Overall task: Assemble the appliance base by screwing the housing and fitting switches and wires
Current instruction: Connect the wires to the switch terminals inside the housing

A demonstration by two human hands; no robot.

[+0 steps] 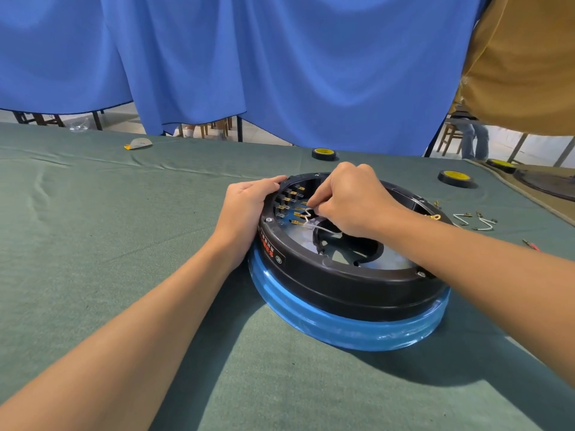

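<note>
The round appliance base (342,284) lies upside down on the green cloth, a black housing ring over a blue-wrapped rim. Inside its left wall sit switch blocks with several brass terminals (291,202). My left hand (245,203) rests on the left outer edge of the housing, thumb along the rim. My right hand (348,197) reaches into the housing and pinches a white wire (314,223) near the terminals. The wire's far end is hidden under my palm.
Loose white wires with brass connectors (476,220) lie right of the base. Two black-and-yellow tape rolls (324,154) (455,178) stand behind it, a third at far right. A blue curtain hangs behind the table; a person in a tan shirt (522,63) stands at upper right.
</note>
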